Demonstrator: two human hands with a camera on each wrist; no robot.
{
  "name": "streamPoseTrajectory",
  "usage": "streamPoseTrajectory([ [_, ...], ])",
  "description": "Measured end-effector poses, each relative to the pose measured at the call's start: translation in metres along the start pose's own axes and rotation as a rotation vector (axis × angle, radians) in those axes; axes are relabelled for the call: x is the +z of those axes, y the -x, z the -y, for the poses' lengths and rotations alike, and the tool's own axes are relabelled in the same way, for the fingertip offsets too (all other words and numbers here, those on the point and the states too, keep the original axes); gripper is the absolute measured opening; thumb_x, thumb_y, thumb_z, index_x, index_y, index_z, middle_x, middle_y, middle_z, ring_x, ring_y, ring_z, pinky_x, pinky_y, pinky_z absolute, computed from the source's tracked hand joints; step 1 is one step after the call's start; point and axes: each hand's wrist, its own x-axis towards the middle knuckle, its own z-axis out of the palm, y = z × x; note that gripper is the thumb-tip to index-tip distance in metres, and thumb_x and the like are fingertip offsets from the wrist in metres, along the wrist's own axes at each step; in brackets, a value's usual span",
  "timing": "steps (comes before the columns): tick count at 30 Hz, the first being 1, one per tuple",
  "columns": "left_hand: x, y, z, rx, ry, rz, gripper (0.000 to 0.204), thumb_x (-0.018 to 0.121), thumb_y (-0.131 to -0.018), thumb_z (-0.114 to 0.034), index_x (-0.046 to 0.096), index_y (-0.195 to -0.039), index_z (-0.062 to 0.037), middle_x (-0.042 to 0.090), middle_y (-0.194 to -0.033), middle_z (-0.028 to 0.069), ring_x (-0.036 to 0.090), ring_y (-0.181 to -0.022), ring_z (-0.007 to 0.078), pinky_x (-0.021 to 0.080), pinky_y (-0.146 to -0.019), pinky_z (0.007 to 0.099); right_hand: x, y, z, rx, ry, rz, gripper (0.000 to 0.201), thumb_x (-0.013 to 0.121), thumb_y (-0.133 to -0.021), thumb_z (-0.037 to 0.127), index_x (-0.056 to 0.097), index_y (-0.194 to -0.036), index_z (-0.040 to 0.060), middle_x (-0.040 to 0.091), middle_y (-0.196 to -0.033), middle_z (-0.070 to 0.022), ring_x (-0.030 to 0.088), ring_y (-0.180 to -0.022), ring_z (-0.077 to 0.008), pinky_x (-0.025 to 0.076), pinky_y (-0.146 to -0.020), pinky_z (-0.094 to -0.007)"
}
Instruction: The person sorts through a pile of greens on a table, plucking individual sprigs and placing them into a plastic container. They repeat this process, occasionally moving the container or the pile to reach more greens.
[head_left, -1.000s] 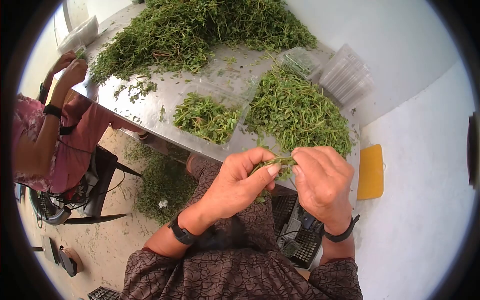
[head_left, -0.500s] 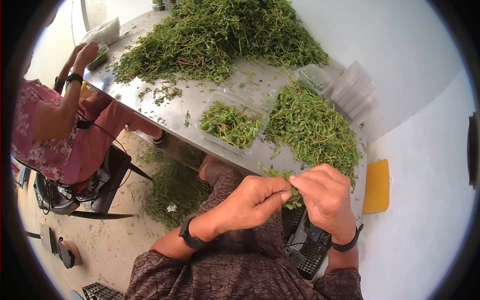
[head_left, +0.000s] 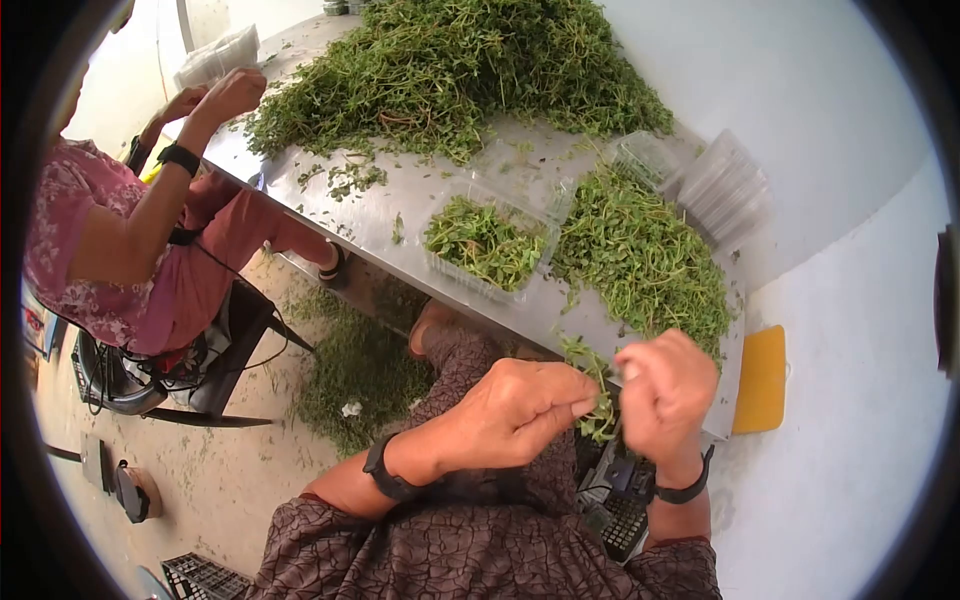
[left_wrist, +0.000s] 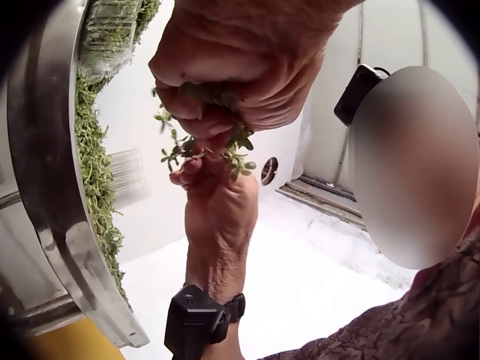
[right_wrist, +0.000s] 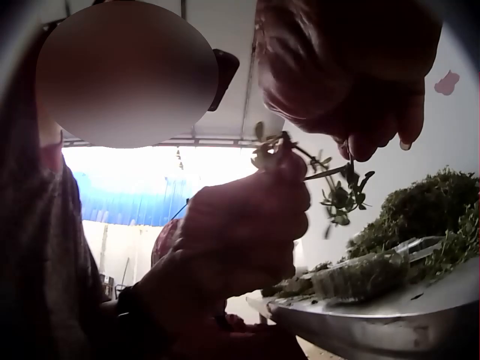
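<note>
My left hand [head_left: 515, 412] pinches a small sprig of leafy greens [head_left: 598, 412] between thumb and fingers, above my lap and near the table edge. Just to its right is my right hand [head_left: 668, 395], its fingers curled and its thumb against them. In the right wrist view, a thin stem of the sprig [right_wrist: 341, 196] reaches up to the right fingertips, while rounded leaves hang below. On the table in front, a clear plastic box [head_left: 500, 290] holds picked greens [head_left: 485, 245]. A heap of greens [head_left: 650, 265] lies right of the box.
A large pile of greens [head_left: 480, 75] covers the back of the metal table [head_left: 375, 225]. Stacked clear boxes [head_left: 725, 190] stand by the wall at right. Another person [head_left: 120, 240] sits at left on a black chair [head_left: 220, 375]. Cut greens [head_left: 350, 390] lie on the floor.
My hands have drawn slightly apart, the right moving away from the left beside the sprig. The head view has shifted, so the table appears further right and lower. The seated person's hands have moved.
</note>
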Motion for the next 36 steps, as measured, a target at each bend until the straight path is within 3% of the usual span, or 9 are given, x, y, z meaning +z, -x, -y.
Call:
streamPoseTrajectory([
  [1, -0.003, 0.0, -0.004, 0.016, 0.015, 0.015, 0.006, 0.06, -0.092, -0.002, 0.061, -0.093, 0.0035, 0.059, -0.074, 0.0156, 0.06, -0.066, 0.033, 0.048, -0.061, 0.0358, 0.001, 0.002, 0.0, 0.005, -0.001, 0.002, 0.017, 0.061, -0.071, -0.008, 0.067, -0.084, 0.0019, 0.06, -0.07, -0.0062, 0.057, -0.058, -0.0187, 0.046, -0.05, -0.0308],
  [3, -0.009, 0.0, -0.009, -0.085, 0.046, -0.007, 0.007, 0.058, -0.094, -0.004, 0.061, -0.094, 0.0026, 0.06, -0.074, 0.013, 0.061, -0.065, 0.0277, 0.049, -0.061, 0.0337, 0.003, 0.006, 0.001, 0.41, -0.32, -0.224, 0.013, 0.056, -0.083, -0.008, 0.066, -0.086, -0.0009, 0.061, -0.075, -0.0077, 0.059, -0.062, -0.0134, 0.052, -0.055, -0.0275],
  [8, -0.006, 0.0, -0.001, -0.23, 0.179, -0.264, 0.016, 0.049, -0.104, -0.015, 0.056, -0.099, -0.001, 0.06, -0.073, 0.0017, 0.058, -0.063, 0.0087, 0.047, -0.056, 0.0253, -0.002, 0.003, 0.012, 0.327, -0.538, -0.08, 0.01, 0.059, -0.086, -0.007, 0.066, -0.091, -0.0033, 0.063, -0.077, -0.0097, 0.063, -0.064, -0.0136, 0.052, -0.057, -0.0253],
  [14, -0.01, 0.002, 0.001, -0.339, 0.357, -0.131, 0.018, 0.049, -0.105, -0.017, 0.056, -0.1, -0.0017, 0.052, -0.073, -0.0027, 0.052, -0.065, 0.0037, 0.044, -0.053, 0.0218, 0.018, -0.006, 0.018, 0.203, -0.49, -0.008, 0.018, 0.061, -0.08, -0.009, 0.069, -0.093, 0.0008, 0.066, -0.075, -0.0077, 0.062, -0.06, -0.0175, 0.048, -0.055, -0.0281],
  [17, -0.013, 0.0, -0.01, -0.53, 0.503, -0.137, 0.016, 0.053, -0.103, -0.017, 0.057, -0.102, -0.002, 0.053, -0.077, -0.0037, 0.05, -0.07, 0.003, 0.045, -0.056, 0.0217, 0.024, -0.007, 0.018, 0.098, -0.364, -0.019, 0.025, 0.065, -0.074, -0.01, 0.07, -0.096, 0.0023, 0.066, -0.074, -0.0064, 0.06, -0.059, -0.0216, 0.045, -0.054, -0.0315],
  [21, -0.021, 0.003, -0.007, -0.396, 0.323, -0.002, 0.016, 0.057, -0.101, -0.016, 0.059, -0.109, -0.0018, 0.057, -0.083, -0.0034, 0.052, -0.074, 0.0032, 0.046, -0.06, 0.0212, 0.024, -0.006, 0.017, 0.038, -0.232, -0.017, 0.027, 0.069, -0.075, -0.006, 0.071, -0.1, 0.0028, 0.066, -0.075, -0.0059, 0.06, -0.061, -0.0208, 0.046, -0.055, -0.0311],
  [23, -0.028, 0.004, -0.01, -0.584, 0.597, 0.033, 0.02, 0.06, -0.099, -0.014, 0.061, -0.114, -0.0016, 0.061, -0.086, -0.0023, 0.054, -0.075, 0.0033, 0.045, -0.064, 0.0203, 0.023, -0.004, 0.017, 0.041, -0.228, -0.013, 0.028, 0.071, -0.076, -0.005, 0.071, -0.103, 0.0029, 0.066, -0.076, -0.0059, 0.06, -0.062, -0.021, 0.046, -0.056, -0.0312],
  [26, -0.031, 0.008, -0.005, -0.504, 0.64, 0.031, 0.022, 0.058, -0.1, -0.016, 0.061, -0.117, -0.0021, 0.062, -0.086, -0.0024, 0.055, -0.076, 0.0027, 0.042, -0.063, 0.0189, 0.018, -0.005, 0.016, 0.181, -0.36, -0.114, 0.033, 0.073, -0.077, -0.002, 0.07, -0.11, 0.0027, 0.068, -0.079, -0.0088, 0.062, -0.066, -0.0241, 0.049, -0.061, -0.0324],
  [36, -0.035, 0.01, -0.005, -0.557, 0.662, 0.111, 0.023, 0.055, -0.101, -0.015, 0.061, -0.118, -0.0005, 0.061, -0.081, -0.0024, 0.053, -0.074, 0.0033, 0.042, -0.063, 0.0196, 0.021, -0.006, 0.015, -0.024, -0.222, 0.016, 0.024, 0.074, -0.073, -0.003, 0.07, -0.096, 0.0011, 0.068, -0.081, -0.0094, 0.063, -0.066, -0.0253, 0.048, -0.055, -0.0335],
])
